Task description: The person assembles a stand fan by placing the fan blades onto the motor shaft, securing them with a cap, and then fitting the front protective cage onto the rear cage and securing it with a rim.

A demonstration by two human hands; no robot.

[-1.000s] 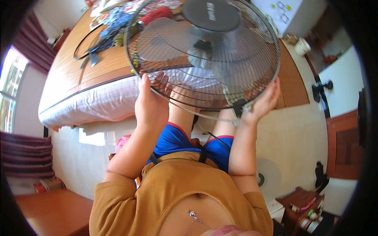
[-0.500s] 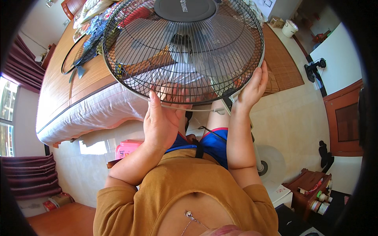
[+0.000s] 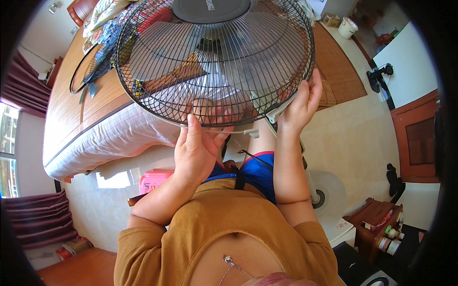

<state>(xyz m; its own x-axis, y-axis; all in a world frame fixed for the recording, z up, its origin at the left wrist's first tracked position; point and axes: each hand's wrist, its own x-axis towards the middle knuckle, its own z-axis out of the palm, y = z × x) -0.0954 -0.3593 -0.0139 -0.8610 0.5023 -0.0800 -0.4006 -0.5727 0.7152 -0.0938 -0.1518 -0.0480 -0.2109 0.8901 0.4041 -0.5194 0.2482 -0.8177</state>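
A round black wire fan guard (image 3: 214, 102) with a dark centre disc (image 3: 212, 9) is held up before me. Translucent blades (image 3: 162, 52) show through its wires. My left hand (image 3: 196, 150) grips the lower rim, its thumb on the near side and fingers seen through the wires. On the lower right rim, my right hand (image 3: 298, 109) holds with its palm against the edge and fingers along it. Below the rim hangs a thin pale strip with a white clip (image 3: 251, 133) at its end, apart from the guard there.
A bed with a wooden mat (image 3: 67, 105) and piled clothes (image 3: 102, 57) stands at the left. To my right are a round pale base (image 3: 334, 190) and a brown cabinet (image 3: 374, 219). A pink box (image 3: 155, 178) sits near my left elbow; a white bucket (image 3: 348, 27) stands far right.
The fan guard has shifted slightly left in view, along with my right hand. The white clip below the rim has moved left, and a pale piece now shows beside my right hand.
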